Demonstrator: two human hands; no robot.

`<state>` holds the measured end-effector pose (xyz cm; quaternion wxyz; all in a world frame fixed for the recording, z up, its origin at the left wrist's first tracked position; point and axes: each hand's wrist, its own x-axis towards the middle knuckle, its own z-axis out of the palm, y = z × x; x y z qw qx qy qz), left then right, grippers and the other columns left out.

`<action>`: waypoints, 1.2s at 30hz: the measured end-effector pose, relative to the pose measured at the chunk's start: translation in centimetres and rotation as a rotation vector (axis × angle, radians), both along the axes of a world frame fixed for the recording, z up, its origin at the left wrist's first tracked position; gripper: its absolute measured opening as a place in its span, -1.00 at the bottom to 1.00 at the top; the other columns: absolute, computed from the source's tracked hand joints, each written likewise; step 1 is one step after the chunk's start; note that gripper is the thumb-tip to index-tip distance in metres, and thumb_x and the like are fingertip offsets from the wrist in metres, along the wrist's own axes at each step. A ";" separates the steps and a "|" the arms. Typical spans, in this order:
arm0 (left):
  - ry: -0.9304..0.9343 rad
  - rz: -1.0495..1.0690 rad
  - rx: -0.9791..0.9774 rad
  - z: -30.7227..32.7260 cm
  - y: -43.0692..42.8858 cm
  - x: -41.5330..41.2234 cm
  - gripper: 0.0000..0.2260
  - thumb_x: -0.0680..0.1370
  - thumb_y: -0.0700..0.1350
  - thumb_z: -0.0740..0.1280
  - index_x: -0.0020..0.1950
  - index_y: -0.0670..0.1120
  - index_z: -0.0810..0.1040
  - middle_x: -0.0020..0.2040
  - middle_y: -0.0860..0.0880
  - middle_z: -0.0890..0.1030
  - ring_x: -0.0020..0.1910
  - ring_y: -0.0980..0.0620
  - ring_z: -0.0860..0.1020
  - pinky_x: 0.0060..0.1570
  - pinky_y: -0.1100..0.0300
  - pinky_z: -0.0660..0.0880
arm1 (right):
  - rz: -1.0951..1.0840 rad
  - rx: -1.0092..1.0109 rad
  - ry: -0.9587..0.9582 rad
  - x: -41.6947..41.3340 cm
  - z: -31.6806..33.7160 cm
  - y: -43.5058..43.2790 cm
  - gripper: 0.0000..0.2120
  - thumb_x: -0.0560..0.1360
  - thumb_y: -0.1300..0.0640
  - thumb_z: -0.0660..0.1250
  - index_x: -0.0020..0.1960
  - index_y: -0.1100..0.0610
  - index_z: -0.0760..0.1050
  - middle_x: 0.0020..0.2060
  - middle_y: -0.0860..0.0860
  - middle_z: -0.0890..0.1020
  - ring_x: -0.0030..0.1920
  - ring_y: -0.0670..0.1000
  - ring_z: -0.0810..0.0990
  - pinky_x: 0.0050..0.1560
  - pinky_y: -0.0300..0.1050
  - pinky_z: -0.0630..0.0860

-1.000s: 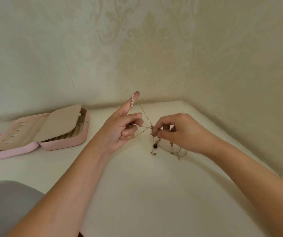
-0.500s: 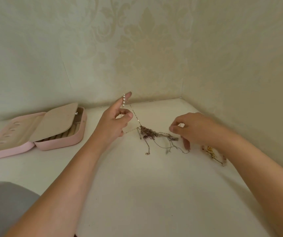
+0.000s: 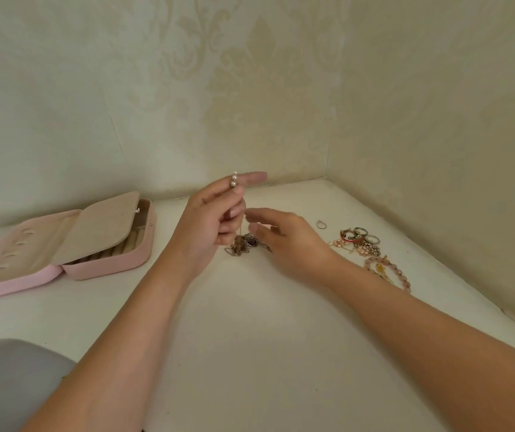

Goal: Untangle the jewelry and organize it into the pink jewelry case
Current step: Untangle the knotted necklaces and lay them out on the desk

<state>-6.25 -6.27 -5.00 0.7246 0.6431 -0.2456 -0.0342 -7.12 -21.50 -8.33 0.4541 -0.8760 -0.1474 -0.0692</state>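
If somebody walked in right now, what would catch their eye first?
The left hand, raised mid-table, holds a pearl-tipped chain that runs down to a knot of tangled chains. The right hand reaches open toward that knot. The open pink jewelry case lies at left; loose rings and a pink bead bracelet lie at right.

No readable text, label, number or sign on the pink jewelry case (image 3: pixel 106 267), jewelry (image 3: pixel 245 244) or wallpaper (image 3: pixel 250 88).

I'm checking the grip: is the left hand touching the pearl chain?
Touching. The head view shows the pearl chain lying against the raised index finger of the left hand, whose other fingers are curled below.
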 end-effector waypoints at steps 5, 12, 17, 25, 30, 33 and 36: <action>0.222 -0.185 -0.241 0.9 0.8 -0.2 -0.63 0.38 -0.09 0.12 -0.11 -0.11 0.71 -0.46 0.06 0.27 -0.54 0.18 0.15 -0.63 0.35 -0.01 | 0.122 0.011 0.056 -0.5 -0.4 0.5 -0.90 0.51 0.24 0.35 -0.04 0.16 0.65 -0.19 -0.11 0.68 -0.17 -0.19 0.59 -0.07 -0.36 0.44; 0.417 -0.437 -0.647 0.8 2.9 0.8 -0.63 0.28 -0.39 0.35 0.06 -0.25 0.66 -0.22 -0.10 0.61 -0.36 0.10 0.58 -0.50 0.35 0.51 | 0.093 -0.044 0.012 -0.3 -0.1 -0.4 -0.89 0.45 0.24 0.43 -0.10 0.05 0.61 -0.22 -0.01 0.66 -0.28 -0.14 0.55 -0.20 -0.34 0.45; 0.560 -0.323 -0.667 1.3 4.2 0.6 -0.51 0.52 -0.41 -0.10 0.39 -0.34 0.38 0.34 -0.39 0.40 0.35 -0.32 0.39 0.27 -0.16 0.43 | 0.107 -0.158 -0.021 -0.5 -0.1 -1.0 -0.89 0.46 0.30 0.37 -0.10 0.13 0.62 -0.18 0.01 0.63 -0.31 -0.13 0.57 -0.21 -0.35 0.44; 0.312 -0.372 -0.215 2.3 1.5 0.3 -0.51 0.35 -0.34 0.06 0.16 -0.22 0.63 0.11 -0.23 0.64 0.13 -0.12 0.62 0.01 0.07 0.58 | 0.220 -0.044 0.118 -1.9 0.0 0.7 -0.65 0.48 0.03 0.42 0.25 0.01 0.53 0.07 -0.06 0.64 -0.12 -0.22 0.59 -0.08 -0.46 0.43; 0.052 -0.302 0.134 6.7 0.9 -0.2 -0.46 0.30 -0.50 0.05 0.12 -0.23 0.63 0.13 -0.15 0.65 0.18 -0.05 0.60 0.03 0.12 0.58 | 0.171 0.097 0.052 -1.6 1.0 0.0 -0.91 0.50 0.26 0.38 -0.08 0.12 0.65 -0.21 0.03 0.69 -0.25 -0.07 0.61 -0.07 -0.23 0.54; -0.099 -0.253 0.293 8.5 1.3 0.4 -0.43 0.30 -0.46 0.07 0.20 -0.14 0.57 0.24 -0.02 0.60 0.29 0.06 0.51 0.22 0.15 0.49 | 0.049 0.391 0.080 -1.3 2.8 -2.6 -0.87 0.43 0.33 0.45 -0.14 0.13 0.58 -0.27 0.05 0.67 -0.24 0.00 0.62 -0.03 -0.13 0.56; -0.161 -0.257 0.379 9.4 0.6 0.9 -0.33 0.27 -0.39 0.13 0.33 0.05 0.46 0.38 0.06 0.48 0.36 0.14 0.43 0.35 0.16 0.38 | -0.002 0.447 0.068 -1.8 4.1 -4.7 -0.84 0.33 0.33 0.53 -0.23 0.17 0.55 -0.31 0.12 0.68 -0.31 0.05 0.60 -0.18 -0.15 0.54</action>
